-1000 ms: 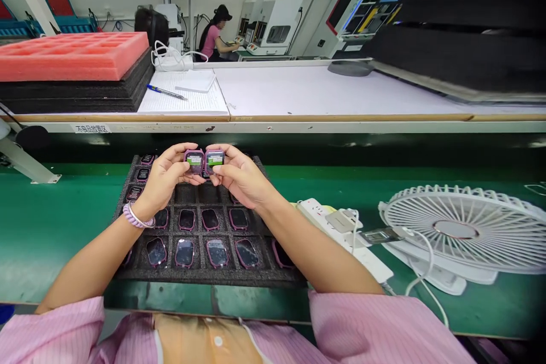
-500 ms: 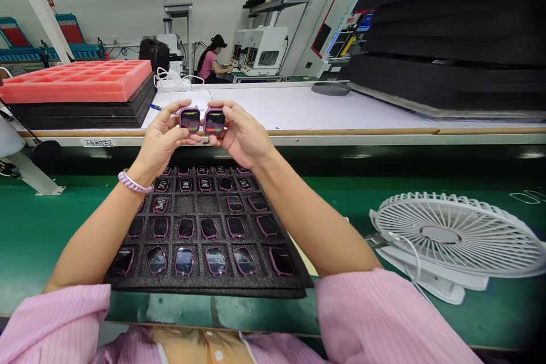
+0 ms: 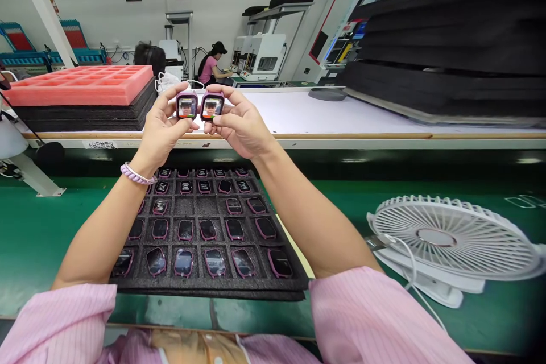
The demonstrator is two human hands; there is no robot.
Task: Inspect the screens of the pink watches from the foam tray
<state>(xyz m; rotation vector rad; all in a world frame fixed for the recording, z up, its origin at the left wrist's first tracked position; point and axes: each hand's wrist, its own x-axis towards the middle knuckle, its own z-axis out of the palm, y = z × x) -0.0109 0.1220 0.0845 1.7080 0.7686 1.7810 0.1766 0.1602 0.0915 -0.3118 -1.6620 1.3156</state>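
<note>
- Step in hand, by the look of it: a side-by-side visual check of two lit screens, held up at chest height above the bench.
- Left hand (image 3: pixel 161 128) closed on the pink-framed smartwatch body (image 3: pixel 186 106) at upper centre, thumb and fingers pinching its edges; a lilac bracelet (image 3: pixel 135 174) circles that wrist.
- Right hand (image 3: pixel 241 122) likewise pinching a second pink-framed smartwatch body (image 3: pixel 212 106), just beside the first, the two almost touching.
- Both screens show the same bright picture, too small to read in detail.
- Black foam tray (image 3: pixel 209 293) lies below the hands at lower centre, its rows of cells holding more pink-framed watches; two cells near its middle look vacant.
- Any next move calls for a free cell and a steady two-handed grip on these glass faces.
- White desk fan (image 3: pixel 447 237) stands at right on the green bench mat (image 3: pixel 51 227).
- Coral foam tray (image 3: pixel 81 85) sits upper left across the aisle; a co-worker (image 3: pixel 209 68) sits at a machine farther back.
</note>
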